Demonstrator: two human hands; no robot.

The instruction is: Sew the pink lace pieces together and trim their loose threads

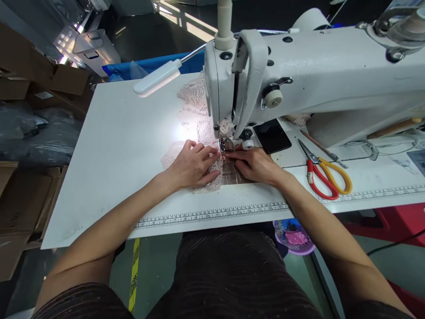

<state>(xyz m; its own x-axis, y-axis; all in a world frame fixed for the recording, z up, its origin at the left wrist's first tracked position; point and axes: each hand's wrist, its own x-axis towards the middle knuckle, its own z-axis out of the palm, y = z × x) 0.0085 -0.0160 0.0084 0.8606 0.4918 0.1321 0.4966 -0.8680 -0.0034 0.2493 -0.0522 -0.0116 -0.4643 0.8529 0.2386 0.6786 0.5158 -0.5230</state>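
Pale pink lace fabric (202, 119) lies under the head of a white sewing machine (299, 79), partly bunched behind the needle area. My left hand (194, 166) rests flat on the lace, fingers stretched and slightly apart, just left of the presser foot (226, 144). On the other side, my right hand (255, 164) is closed, its index finger and thumb at the lace edge by the foot. The fingertips partly hide what they pinch. A small red mark shows on the fabric between the hands. The needle tip is too small to make out.
Red-and-yellow scissors (327, 175) lie right of my right hand, near a black phone (272, 135). A lit lamp (157, 79) hangs over the white table (109, 146). A ruler strip (212, 215) follows the front edge. A purple basket (295, 239) sits below; cardboard boxes (26, 199) stand left.
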